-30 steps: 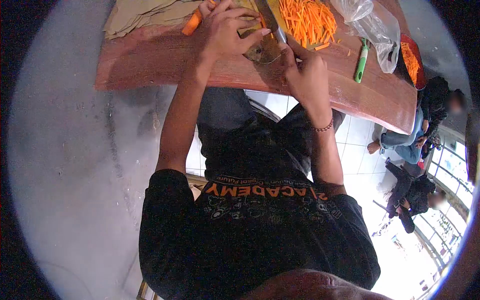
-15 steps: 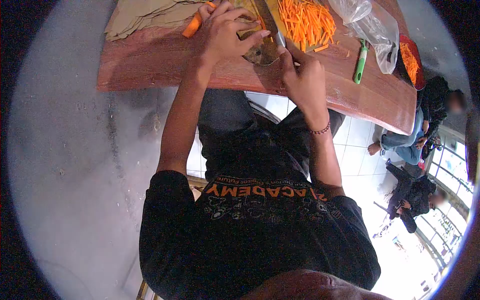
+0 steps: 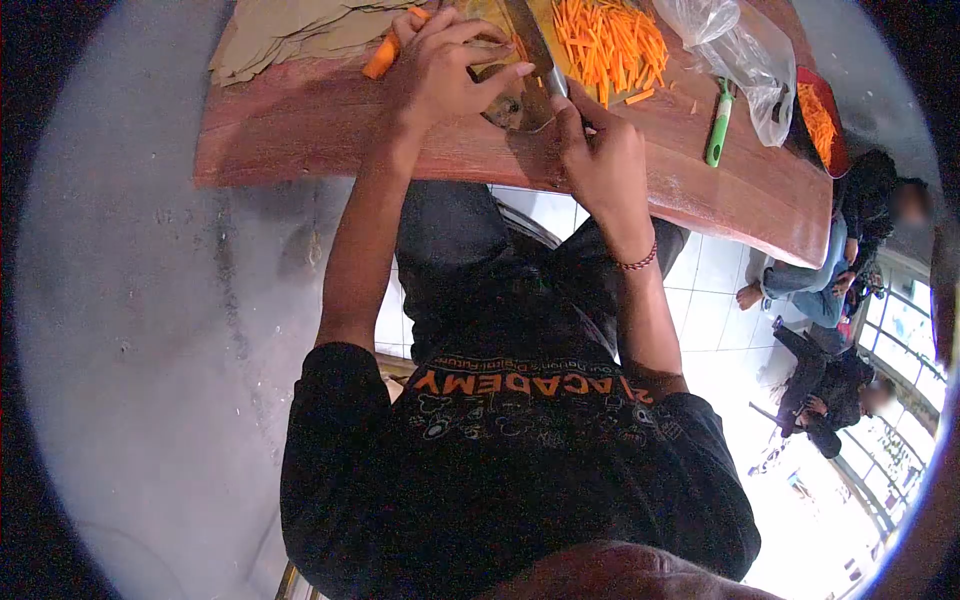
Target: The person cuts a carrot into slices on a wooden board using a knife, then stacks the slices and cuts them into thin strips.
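My right hand [image 3: 605, 155] is wrapped round the handle of a knife [image 3: 535, 42], whose blade points away from me over a cutting board [image 3: 515, 115]. Just left of the blade, my left hand [image 3: 445, 65] is curled over the board, thumb and index finger beside thin carrot slices at the blade. A thick orange carrot piece [image 3: 381, 58] lies against the outer fingers of this hand, partly covered by them. What its fingertips press on is mostly hidden. Right of the knife is a heap of carrot sticks [image 3: 612, 50].
A green-handled peeler [image 3: 719, 125] and a clear plastic bag [image 3: 750, 60] lie on the wooden table [image 3: 290, 125]. A red-rimmed container of cut carrot [image 3: 818, 125] stands at the right edge. Brown paper [image 3: 285, 35] covers the far left. Two people sit on the right.
Both hands and the knife have shifted very slightly left. The grips look the same, and the carrot heap is unchanged.
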Available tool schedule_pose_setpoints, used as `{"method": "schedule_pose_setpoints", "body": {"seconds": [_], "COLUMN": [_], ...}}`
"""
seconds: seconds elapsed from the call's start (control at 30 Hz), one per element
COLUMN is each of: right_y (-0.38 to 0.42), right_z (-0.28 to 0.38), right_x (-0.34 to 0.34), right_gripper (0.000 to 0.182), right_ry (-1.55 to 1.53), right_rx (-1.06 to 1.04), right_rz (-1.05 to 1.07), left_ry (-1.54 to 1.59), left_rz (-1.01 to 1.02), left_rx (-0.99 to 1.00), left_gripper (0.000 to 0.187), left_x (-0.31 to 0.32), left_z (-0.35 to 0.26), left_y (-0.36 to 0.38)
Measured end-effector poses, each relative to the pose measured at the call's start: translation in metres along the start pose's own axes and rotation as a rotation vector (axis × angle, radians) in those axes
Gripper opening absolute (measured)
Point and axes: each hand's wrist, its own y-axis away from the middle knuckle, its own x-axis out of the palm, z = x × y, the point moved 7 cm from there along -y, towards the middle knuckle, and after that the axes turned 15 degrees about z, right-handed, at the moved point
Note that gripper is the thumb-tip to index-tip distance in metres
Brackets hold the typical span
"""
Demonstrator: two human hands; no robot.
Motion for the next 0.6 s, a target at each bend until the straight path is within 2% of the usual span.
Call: {"method": "schedule_pose_setpoints", "body": {"seconds": [0.3,0.4,0.47,0.6], "right_y": [0.0001,0.0016,0.001,-0.0006], "right_z": [-0.0029,-0.0008,0.0032,0.0059], "right_x": [0.0048,0.0031,0.005,0.0104], "right_gripper": [0.03,0.035,0.034,0.031], "right_ry": [0.006,0.03,0.08,0.118], "right_rx": [-0.015,-0.029,0.033,0.023], "right_rz": [0.009,-0.031,0.014,0.027], "left_ry": [-0.027,-0.044,-0.045,-0.025], "left_rz": [0.002,0.011,0.015,0.002], "left_rx": [0.008,0.003,0.001,0.002], "left_gripper": [0.022,0.022,0.022,0.024], "left_x": [-0.0018,-0.0027,-0.0017,-0.0022], "left_z": [-0.0042,-0.0064,-0.006,-0.0069], "left_y": [-0.0022,-0.0022,-0.0021,-0.001]}}
